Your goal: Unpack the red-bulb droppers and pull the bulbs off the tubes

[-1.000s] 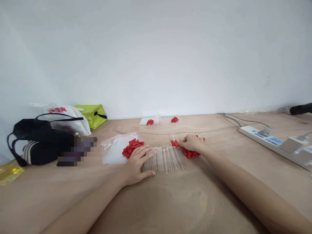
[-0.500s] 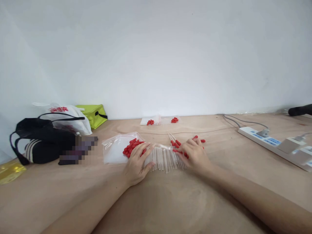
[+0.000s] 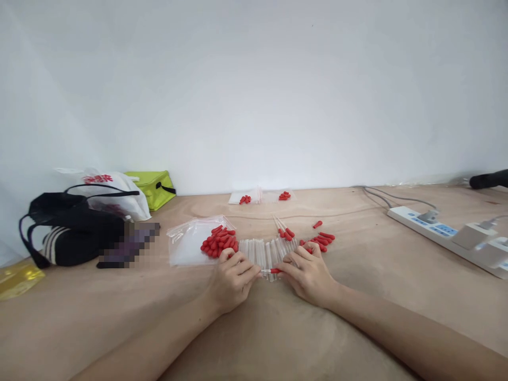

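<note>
My left hand [image 3: 233, 280] pinches a clear dropper tube [image 3: 265, 271] lying crosswise. My right hand [image 3: 308, 272] is closed on a red rubber bulb [image 3: 274, 271], which meets the tube's right end; whether it is fitted over it cannot be made out. Just beyond both hands, a row of loose clear tubes [image 3: 260, 251] lies side by side on the table. A heap of red bulbs [image 3: 216, 242] is left of the row, and several more red bulbs [image 3: 323, 239] lie by my right fingers. Two droppers [image 3: 286, 233] with red bulbs rest behind the tubes.
A clear zip bag [image 3: 184, 246] lies under the heap's left side. Two small bags [image 3: 260, 197] with red bulbs sit near the wall. At left are a black bag [image 3: 79, 238], a white plastic bag [image 3: 138, 206] and a lime-green box [image 3: 154, 193]; at right, a power strip [image 3: 420, 225].
Both hands have come nearer me and toward each other. My left hand has gone from resting over the tubes to pinching one, and my right hand has brought a red bulb to it.
</note>
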{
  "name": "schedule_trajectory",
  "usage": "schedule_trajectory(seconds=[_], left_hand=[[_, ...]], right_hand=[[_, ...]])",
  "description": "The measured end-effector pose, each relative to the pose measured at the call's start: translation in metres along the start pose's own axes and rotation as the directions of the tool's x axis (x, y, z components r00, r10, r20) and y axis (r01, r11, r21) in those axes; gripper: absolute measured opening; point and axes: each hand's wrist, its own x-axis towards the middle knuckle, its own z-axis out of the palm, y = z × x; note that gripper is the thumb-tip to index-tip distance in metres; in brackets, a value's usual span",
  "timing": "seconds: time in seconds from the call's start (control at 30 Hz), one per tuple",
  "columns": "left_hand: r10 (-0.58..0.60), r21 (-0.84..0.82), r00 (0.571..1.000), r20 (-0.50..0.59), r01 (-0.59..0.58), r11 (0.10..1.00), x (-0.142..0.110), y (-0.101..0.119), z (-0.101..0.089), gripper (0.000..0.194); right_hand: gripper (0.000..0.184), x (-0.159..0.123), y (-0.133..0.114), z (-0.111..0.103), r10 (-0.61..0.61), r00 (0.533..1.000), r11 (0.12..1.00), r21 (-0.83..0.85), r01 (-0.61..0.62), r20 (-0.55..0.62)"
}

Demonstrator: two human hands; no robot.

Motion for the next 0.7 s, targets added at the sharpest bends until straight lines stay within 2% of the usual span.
schedule_trajectory(seconds=[0.33,0.6,0.7], left_hand=[[0.028,-0.036,0.998,-0.058,-0.03,0.999,0.001,0.0034,-0.0044,0.015],[0.003,-0.042,1.0,-0.016,-0.004,0.999,-0.001,0.0033,-0.0055,0.017],[0.011,-0.062,0.999,-0.033,-0.013,0.998,-0.0017,0.0028,-0.0046,0.017]], right_hand=[[0.015,-0.0046,0.001,-0.0062,-0.041,0.999,0.994,0.105,0.042,-0.013],[0.015,-0.0056,0.0011,-0.0082,-0.047,0.998,0.993,0.111,0.042,0.044],[0.015,-0.0067,0.0018,-0.0078,-0.054,0.997,0.991,0.125,0.047,0.05]])
